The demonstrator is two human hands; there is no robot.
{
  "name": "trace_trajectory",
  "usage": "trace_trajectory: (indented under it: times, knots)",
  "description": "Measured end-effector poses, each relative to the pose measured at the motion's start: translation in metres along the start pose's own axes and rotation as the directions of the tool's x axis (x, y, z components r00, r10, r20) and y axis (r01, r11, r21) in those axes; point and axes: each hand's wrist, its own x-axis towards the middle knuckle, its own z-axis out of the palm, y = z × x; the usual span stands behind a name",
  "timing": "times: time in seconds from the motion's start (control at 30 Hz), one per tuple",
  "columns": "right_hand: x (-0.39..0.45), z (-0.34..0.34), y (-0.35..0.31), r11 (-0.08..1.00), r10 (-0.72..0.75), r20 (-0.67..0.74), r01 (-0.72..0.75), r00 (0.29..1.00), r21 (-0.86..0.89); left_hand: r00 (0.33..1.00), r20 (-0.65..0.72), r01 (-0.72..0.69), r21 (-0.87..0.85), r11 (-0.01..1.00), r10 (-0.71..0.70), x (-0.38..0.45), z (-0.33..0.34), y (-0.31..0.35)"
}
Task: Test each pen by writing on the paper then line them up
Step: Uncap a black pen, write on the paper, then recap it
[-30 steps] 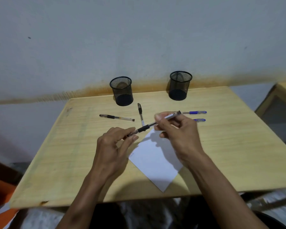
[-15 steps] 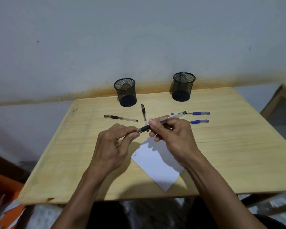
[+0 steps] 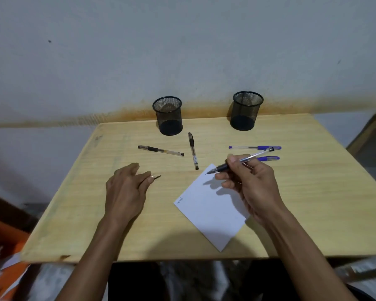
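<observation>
Four capped pens, two black [image 3: 160, 150], two blue [image 3: 255, 147], were counted. An uncapped black-gripped pen [image 3: 240, 161], tip lower left, was pinched by the right hand [image 3: 251, 181]; its cap [image 3: 155, 177] by the left hand [image 3: 124, 190].

Wooden table [image 3: 302, 203] with paper [image 3: 213, 211], four pens [image 3: 160, 150], two mesh cups [image 3: 169, 118].

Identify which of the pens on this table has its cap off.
The black pen held in the right hand: its bare tip points at the paper. The four pens lying on the table look capped.
</observation>
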Motion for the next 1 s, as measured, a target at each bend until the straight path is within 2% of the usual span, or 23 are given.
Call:
trace_trajectory:
  times: [0.17, 0.23, 0.3, 0.37, 0.47, 0.53, 0.6, 0.73, 0.87, 1.0]
  knots:
    - [-0.007, 0.005, 0.006, 0.999, 0.029, -0.006, -0.030, 1.000, -0.044, 0.998, 0.056, 0.027, -0.025, 0.999, -0.026, -0.002, 0.006, -0.006]
    - [-0.009, 0.006, 0.007, 0.995, 0.016, 0.018, -0.014, 1.000, -0.097, 0.998, -0.004, 0.057, -0.101, 0.993, -0.058, -0.006, 0.001, 0.001]
    - [-0.010, 0.010, 0.008, 0.988, -0.017, 0.056, 0.026, 0.998, -0.153, 0.993, -0.114, 0.001, -0.178, 0.984, -0.022, -0.012, -0.003, 0.011]
    - [-0.008, 0.016, 0.011, 0.978, -0.054, 0.107, 0.074, 0.993, -0.196, 0.981, -0.168, -0.139, -0.239, 0.961, 0.100, -0.021, -0.007, 0.023]
    - [0.003, 0.025, 0.017, 0.951, -0.067, 0.210, 0.126, 0.975, -0.282, 0.947, -0.102, -0.320, -0.259, 0.911, 0.303, -0.029, -0.002, 0.035]
    - [0.008, 0.029, 0.020, 0.925, -0.023, 0.289, 0.131, 0.957, -0.358, 0.924, -0.027, -0.376, -0.236, 0.896, 0.380, -0.030, 0.006, 0.035]
    - [0.012, 0.030, 0.025, 0.897, 0.018, 0.328, 0.130, 0.944, -0.423, 0.915, 0.047, -0.381, -0.220, 0.898, 0.400, -0.032, 0.012, 0.032]
    - [0.016, 0.026, 0.035, 0.880, 0.078, 0.308, 0.080, 0.948, -0.468, 0.922, 0.123, -0.336, -0.217, 0.917, 0.367, -0.035, 0.017, 0.027]
    - [0.019, 0.030, 0.036, 0.881, 0.076, 0.293, 0.073, 0.953, -0.467, 0.915, 0.077, -0.371, -0.232, 0.899, 0.397, -0.033, 0.020, 0.026]
    - [0.026, 0.037, 0.036, 0.854, 0.054, 0.339, 0.132, 0.939, -0.503, 0.910, 0.040, -0.392, -0.234, 0.889, 0.412, -0.032, 0.021, 0.025]
